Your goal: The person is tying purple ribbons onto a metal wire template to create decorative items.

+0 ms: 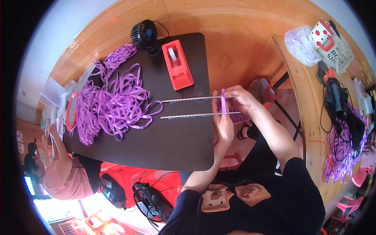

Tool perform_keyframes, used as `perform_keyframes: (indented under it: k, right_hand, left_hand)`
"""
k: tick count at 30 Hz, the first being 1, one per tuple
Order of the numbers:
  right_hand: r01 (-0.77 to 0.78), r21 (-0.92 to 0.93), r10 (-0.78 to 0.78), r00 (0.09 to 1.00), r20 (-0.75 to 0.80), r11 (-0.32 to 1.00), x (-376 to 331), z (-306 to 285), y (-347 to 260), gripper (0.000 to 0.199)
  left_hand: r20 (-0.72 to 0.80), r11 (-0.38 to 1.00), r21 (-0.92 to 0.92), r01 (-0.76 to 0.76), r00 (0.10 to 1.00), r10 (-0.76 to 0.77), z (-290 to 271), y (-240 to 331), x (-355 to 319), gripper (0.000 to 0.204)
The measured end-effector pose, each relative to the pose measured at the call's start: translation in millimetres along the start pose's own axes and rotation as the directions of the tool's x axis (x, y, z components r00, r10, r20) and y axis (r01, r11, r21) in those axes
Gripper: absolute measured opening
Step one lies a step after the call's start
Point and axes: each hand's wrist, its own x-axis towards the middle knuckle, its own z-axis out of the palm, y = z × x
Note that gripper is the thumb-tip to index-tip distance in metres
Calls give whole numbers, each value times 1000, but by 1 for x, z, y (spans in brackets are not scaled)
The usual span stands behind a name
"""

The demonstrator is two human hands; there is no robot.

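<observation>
Two thin metal rods (187,116) with twisted ends lie parallel on the dark table and reach out past its right edge. Around both rods, just beyond the edge, runs a band of purple ribbon (223,102). My left hand (224,127) comes from below, its thumb on the ribbon by the nearer rod and its fingers partly hidden behind the rods. At the farther rod, my right hand (239,100) has bent fingers closed at the ribbon, close to the rod's free end. A large tangled heap of purple ribbon (111,103) covers the table's left part.
A red tape dispenser (178,64) and a small black fan (144,34) stand on the dark table (164,150). To the right, a wooden table (313,133) carries bags, a spotted mug (322,35) and more ribbon. Another person (64,176) sits at the far left.
</observation>
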Motion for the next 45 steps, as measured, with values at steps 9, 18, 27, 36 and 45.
perform_keyframes:
  k: [9, 18, 27, 36, 45]
  right_hand:
    - [338, -70, -342, 937, -70, 939, -56, 22, 30, 24]
    - [431, -74, -435, 899, -49, 899, -75, 43, 57, 19]
    - [524, -43, -524, 840, -141, 851, -83, 61, 65, 9]
    - [500, 170, -483, 866, -133, 849, -92, 84, 53, 10]
    - [428, 122, -401, 895, -197, 896, -113, 83, 45, 11]
  left_hand:
    - [-158, 997, 38, -70, 985, 75, -4, -19, -4, 23]
    - [-222, 999, 23, 47, 974, -41, -3, -5, -14, 15]
    - [-150, 989, 79, 123, 982, -110, 16, 30, -32, 22]
    - [-103, 954, -42, 298, 948, -301, 17, 65, -36, 9]
    - [-5, 759, -221, 612, 778, -628, -6, 86, -15, 42]
